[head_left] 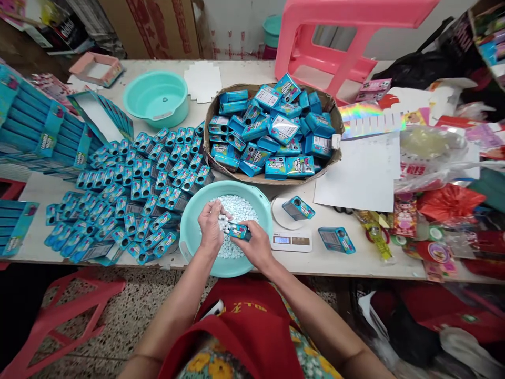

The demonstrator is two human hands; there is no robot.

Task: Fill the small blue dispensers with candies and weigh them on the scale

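Over a turquoise basin [185, 231] of small white candies [244, 208], my right hand [256, 245] grips a small blue candy tin [238, 230], its top facing up. My left hand [213, 226] is closed on some of the white candies, with its fingertips just left of the tin's top. On a small white scale [292, 241] with a lit display, one blue tin [299, 207] rests on the round plate [282, 215]. Another blue tin [337, 239] stands on the table right of the scale.
Many blue tins with holes in their tops [150, 171] crowd the table at left. Behind the basin, a cardboard tray [337, 150] is heaped with blue packs. An upturned pink stool [288, 37], another turquoise basin [136, 100], paper [359, 173] and bagged clutter [450, 205] surround the work area.
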